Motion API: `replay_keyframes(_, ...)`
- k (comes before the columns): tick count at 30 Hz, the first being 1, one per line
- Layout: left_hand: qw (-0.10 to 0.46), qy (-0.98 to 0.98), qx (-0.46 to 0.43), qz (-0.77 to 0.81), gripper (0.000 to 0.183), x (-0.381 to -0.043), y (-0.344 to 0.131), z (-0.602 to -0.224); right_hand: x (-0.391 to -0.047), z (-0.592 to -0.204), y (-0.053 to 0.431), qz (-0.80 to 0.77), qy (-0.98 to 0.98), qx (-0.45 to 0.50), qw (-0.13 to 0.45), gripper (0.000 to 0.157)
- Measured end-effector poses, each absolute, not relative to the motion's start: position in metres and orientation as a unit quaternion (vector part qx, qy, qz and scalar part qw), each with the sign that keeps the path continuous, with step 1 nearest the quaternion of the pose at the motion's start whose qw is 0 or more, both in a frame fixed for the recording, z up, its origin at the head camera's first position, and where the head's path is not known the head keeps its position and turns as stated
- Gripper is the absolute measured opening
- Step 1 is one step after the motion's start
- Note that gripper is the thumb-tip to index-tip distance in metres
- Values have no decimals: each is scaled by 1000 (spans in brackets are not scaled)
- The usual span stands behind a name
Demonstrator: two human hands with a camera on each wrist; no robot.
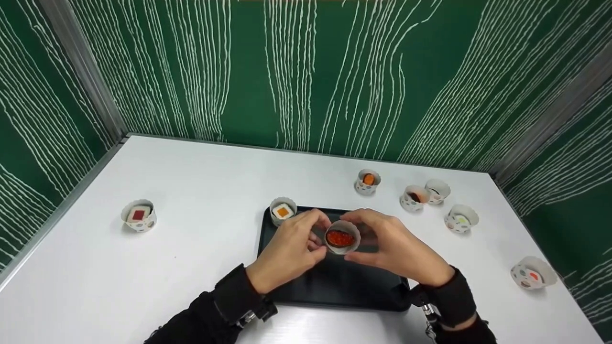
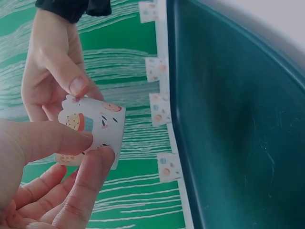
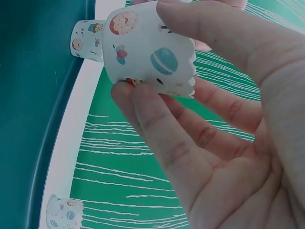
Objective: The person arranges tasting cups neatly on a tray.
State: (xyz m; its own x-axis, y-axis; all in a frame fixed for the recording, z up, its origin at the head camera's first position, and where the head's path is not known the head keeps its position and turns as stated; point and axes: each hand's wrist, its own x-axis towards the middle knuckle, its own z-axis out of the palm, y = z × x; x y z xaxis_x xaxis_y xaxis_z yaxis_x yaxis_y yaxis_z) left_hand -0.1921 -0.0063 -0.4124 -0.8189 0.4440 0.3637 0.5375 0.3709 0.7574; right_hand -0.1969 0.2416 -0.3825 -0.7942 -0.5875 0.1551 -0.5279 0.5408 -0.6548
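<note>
Over the black tray (image 1: 334, 289), both hands hold one small printed paper baking cup (image 1: 349, 226) with a red roe sushi piece (image 1: 340, 238) inside. My left hand (image 1: 286, 252) pinches its left side between thumb and fingers. On the opposite side my right hand (image 1: 393, 244) grips it, thumb on one side and fingertips beneath the printed wall in the right wrist view. Macaron and cake prints show on the cup (image 3: 150, 50). At the tray's far left corner stands another cup (image 1: 283, 221) containing a white piece with an orange square (image 1: 283, 210).
A cup with a dark red square piece (image 1: 138, 215) stands far left on the white table (image 1: 205, 177). Several more cups stand right, among them one with an orange piece (image 1: 368, 179) and one near the right edge (image 1: 526, 278). Green walls (image 1: 330, 76) with white lines enclose the table.
</note>
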Motion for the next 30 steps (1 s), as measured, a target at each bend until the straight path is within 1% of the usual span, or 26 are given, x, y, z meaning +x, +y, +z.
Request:
replay_keyframes(11, 81, -836, -304, -449, 24, -191, -6, -413, -198, -384, 242, -331, 881, -338, 14, 58)
replay_keyframes(20, 64, -832, -308, -457, 22, -192, -6, -412, -198, -384, 243, -332, 881, -335, 19, 61)
replay_keyframes(30, 70, -827, -319, -458, 19, -192, -6, -412, -198, -384, 242, -313, 886, -343, 3, 60)
